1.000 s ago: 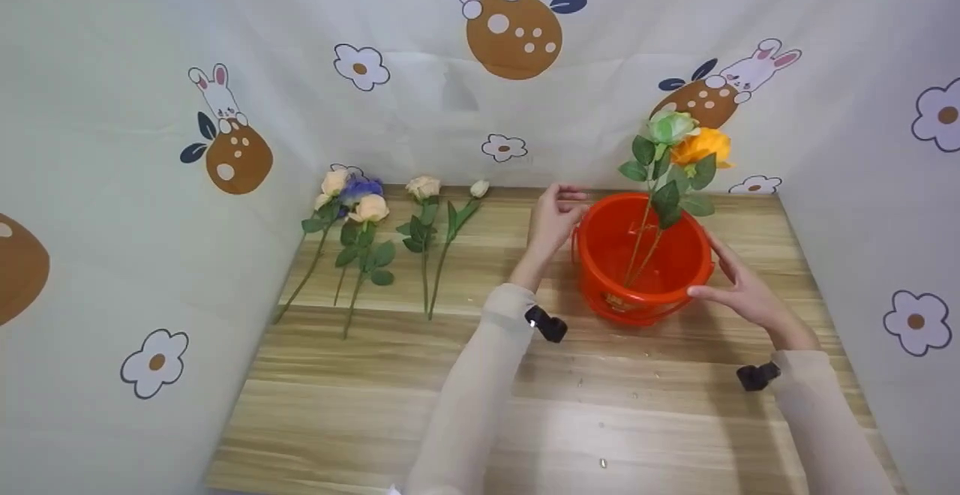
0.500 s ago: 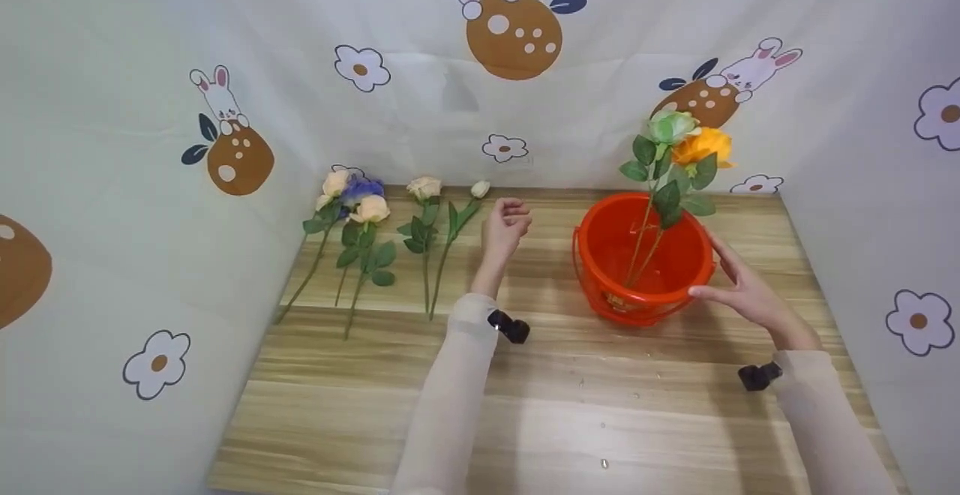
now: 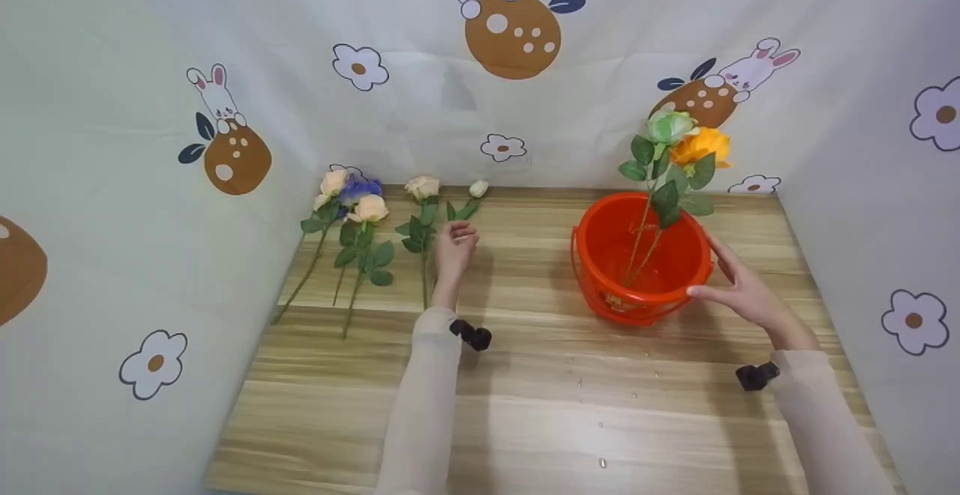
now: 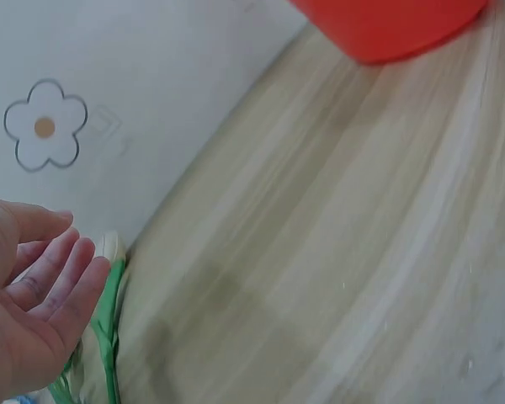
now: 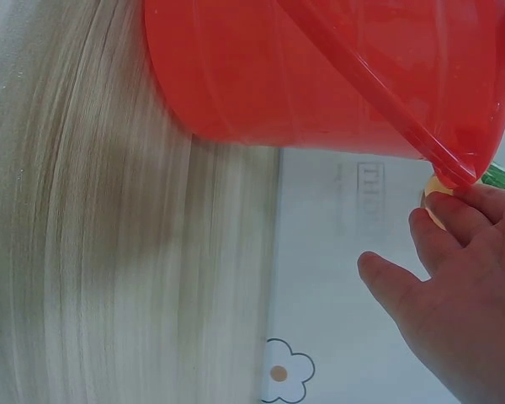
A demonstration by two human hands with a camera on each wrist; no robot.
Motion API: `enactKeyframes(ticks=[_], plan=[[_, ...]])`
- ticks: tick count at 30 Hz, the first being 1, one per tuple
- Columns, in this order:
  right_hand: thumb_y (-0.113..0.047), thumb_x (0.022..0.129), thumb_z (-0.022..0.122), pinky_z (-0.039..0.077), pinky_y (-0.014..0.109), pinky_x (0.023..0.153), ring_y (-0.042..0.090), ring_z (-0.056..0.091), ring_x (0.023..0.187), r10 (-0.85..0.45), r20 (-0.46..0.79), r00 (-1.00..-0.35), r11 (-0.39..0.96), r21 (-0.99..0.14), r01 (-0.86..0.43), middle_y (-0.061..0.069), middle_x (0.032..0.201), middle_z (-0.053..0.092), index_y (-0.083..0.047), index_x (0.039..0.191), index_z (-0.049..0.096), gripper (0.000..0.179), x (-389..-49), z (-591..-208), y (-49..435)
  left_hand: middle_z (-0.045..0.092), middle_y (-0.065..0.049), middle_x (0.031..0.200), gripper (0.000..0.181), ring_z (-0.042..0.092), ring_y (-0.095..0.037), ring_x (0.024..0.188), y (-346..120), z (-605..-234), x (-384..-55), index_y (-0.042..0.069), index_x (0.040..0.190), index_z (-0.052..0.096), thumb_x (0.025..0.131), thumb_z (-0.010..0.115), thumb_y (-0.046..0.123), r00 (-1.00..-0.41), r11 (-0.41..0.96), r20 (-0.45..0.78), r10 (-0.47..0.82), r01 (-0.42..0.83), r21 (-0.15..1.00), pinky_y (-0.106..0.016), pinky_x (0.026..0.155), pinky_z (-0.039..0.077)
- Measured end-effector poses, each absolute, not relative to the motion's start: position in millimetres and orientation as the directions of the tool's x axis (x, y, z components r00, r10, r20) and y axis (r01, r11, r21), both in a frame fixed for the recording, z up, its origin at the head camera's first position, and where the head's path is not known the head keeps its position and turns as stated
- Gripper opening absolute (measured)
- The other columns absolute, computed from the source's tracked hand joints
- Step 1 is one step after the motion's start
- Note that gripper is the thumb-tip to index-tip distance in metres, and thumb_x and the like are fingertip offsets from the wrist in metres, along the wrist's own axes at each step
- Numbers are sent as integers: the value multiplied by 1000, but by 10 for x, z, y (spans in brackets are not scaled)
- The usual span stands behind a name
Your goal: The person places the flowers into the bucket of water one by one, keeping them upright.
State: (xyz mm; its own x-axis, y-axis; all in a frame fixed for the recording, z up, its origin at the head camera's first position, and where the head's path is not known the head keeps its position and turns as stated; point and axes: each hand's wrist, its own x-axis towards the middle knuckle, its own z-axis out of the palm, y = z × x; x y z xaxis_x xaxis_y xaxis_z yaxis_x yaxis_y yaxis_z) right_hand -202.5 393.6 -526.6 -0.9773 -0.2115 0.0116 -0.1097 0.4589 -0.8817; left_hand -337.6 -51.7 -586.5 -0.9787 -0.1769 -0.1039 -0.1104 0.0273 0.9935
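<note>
My left hand (image 3: 455,255) holds nothing, fingers loosely bent, and overlaps the stem of a white tulip (image 3: 478,188). In the left wrist view the tulip's green leaf (image 4: 107,311) shows just beyond the fingertips. A peach rose (image 3: 424,187) lies immediately left of that hand. At the right, a red bucket (image 3: 596,277) stands upright with a pale green rose (image 3: 670,127) and an orange flower (image 3: 701,148) leaning inside. My right hand (image 3: 746,296) rests at the bucket's right side, thumb on the rim and fingers fairly straight; the right wrist view shows them by the handle's end.
Farther left on the wooden table (image 3: 315,420) lie two more peach roses (image 3: 368,208) and a purple flower (image 3: 361,190). Small clear droplets (image 3: 602,463) dot the tabletop before the bucket. A patterned cloth (image 3: 420,120) walls the back and sides.
My left hand has moved left from beside the bucket, across the table, to the white tulip. The right hand and the bucket have stayed where they were.
</note>
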Motion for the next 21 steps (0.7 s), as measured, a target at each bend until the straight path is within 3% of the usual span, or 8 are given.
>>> enactKeyframes(ticks=[10,17,21], plan=[[-8,82,72,9,59,111,37,5,143,-203,0,-979,453,-886,-94,11,158,8,-22,152,12,93,-2019,-5276,3943,66,-21,99,27,63,-29,93,-853,-6076,-3356,-7,109,58,83,64,-6,-964,120,-22,-267,-56,991,-21,72,50],[-9,82,72,10,53,113,33,7,144,-204,13,-979,461,-881,-108,9,158,10,-21,152,14,92,-2031,-5305,3937,66,-19,106,29,62,-31,101,-1020,-6166,-3322,-3,112,59,84,66,-1,-956,143,-64,-287,-109,984,-32,85,51],[-6,81,72,8,56,112,33,5,144,-213,38,-976,435,-891,-130,10,158,9,-19,152,14,92,-2026,-5304,3930,64,-21,110,29,61,-32,104,-1091,-6217,-3296,-4,114,59,85,64,-1,-951,152,-94,-294,-143,978,-35,90,49]])
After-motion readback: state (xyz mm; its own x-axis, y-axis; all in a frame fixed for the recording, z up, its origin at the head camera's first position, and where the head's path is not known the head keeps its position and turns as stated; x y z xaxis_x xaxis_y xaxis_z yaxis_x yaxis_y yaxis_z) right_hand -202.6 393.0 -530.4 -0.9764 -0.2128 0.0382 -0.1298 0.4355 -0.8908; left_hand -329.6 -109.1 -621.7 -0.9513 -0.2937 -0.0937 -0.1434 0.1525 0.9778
